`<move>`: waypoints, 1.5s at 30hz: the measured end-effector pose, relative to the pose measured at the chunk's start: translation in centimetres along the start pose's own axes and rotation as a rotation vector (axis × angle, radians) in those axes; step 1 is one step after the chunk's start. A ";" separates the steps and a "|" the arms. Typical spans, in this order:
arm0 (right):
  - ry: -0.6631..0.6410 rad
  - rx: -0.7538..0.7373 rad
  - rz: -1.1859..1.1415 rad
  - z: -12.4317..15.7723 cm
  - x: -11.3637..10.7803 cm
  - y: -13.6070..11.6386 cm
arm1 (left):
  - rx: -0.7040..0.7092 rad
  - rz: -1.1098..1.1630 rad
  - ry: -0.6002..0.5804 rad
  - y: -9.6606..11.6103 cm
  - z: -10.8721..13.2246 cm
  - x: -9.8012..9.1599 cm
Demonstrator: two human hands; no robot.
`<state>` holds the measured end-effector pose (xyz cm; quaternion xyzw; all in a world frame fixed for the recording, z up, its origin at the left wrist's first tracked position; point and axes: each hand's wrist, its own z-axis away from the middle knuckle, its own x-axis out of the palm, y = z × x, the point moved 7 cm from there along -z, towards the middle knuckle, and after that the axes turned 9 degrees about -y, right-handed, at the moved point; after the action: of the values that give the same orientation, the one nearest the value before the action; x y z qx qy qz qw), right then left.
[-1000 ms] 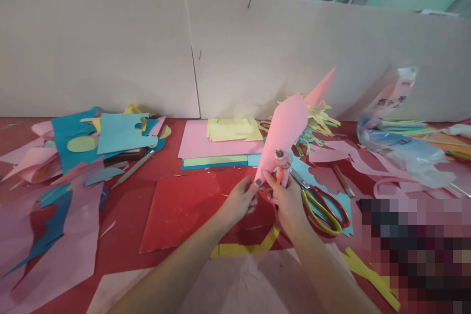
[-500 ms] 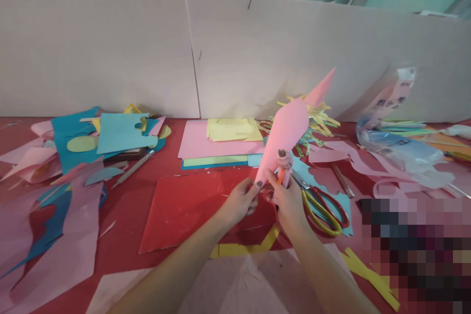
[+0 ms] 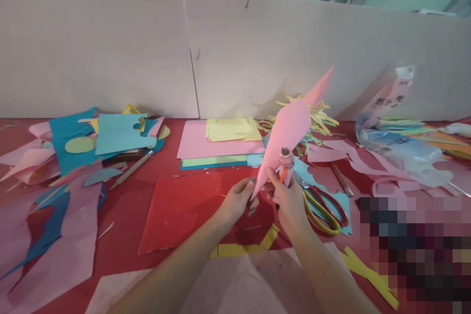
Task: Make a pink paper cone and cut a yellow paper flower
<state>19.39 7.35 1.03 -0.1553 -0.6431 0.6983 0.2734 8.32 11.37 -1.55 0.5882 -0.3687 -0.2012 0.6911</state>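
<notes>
A rolled sheet of pink paper, shaped like a cone [image 3: 289, 127], slants up to the right over the table, its narrow end downward. My left hand [image 3: 240, 201] pinches that narrow end between thumb and fingers. Wrapped round a pink hot glue gun [image 3: 286, 164] with an orange trigger, my right hand [image 3: 289, 196] also has its fingertips against the lower side of the cone. The glue gun's nozzle points upward beside the paper. Just right of this hand lie scissors [image 3: 324, 208] with red and yellow handles, on a light blue paper piece [image 3: 344, 201].
A red board [image 3: 184, 216] lies under my hands. Behind it are stacked pink sheets [image 3: 193, 140] and yellow sheets [image 3: 233, 129]. Paper scraps [image 3: 73, 250] and a utility knife [image 3: 132, 169] lie left. A plastic bag [image 3: 405, 147] stands right, before a white partition [image 3: 294, 49].
My left fingers have loosened and shifted slightly left and down at the cone's narrow end, so its pointed tip now shows. The glue gun stays nearly in place.
</notes>
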 end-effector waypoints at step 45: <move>0.157 -0.273 0.863 0.2 -0.8 -2.0 | 0.114 0.215 0.269 0.4 -0.4 -4.5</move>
<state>20.30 6.77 2.93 -0.4960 -0.5831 0.6432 -0.0173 5.67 14.97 -2.40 0.6053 -0.3445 -0.0242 0.7172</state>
